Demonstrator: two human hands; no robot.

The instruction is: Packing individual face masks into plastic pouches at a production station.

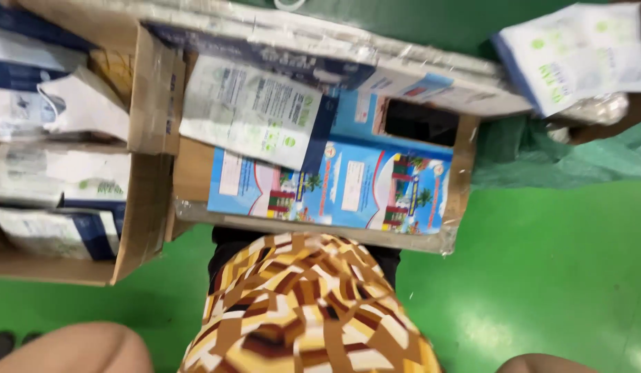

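A white packet (576, 52) with a blue edge and green marks hangs blurred at the top right, above the green floor. Only a dark sliver of my right hand (614, 114) shows beneath it at the right edge, gripping it. My left hand is out of view; a bare arm (79, 349) shows at the bottom left. In front of me stands an open cardboard box (462, 173) holding blue picture-printed cartons (362, 186), with one more white packet (248, 110) lying on top.
A second cardboard box (144, 207) at the left holds several white and blue packets. A crumpled green plastic sheet (562, 159) lies right of the middle box. My patterned brown and yellow garment (306, 311) fills the bottom centre. Green floor (541, 276) spreads to the right.
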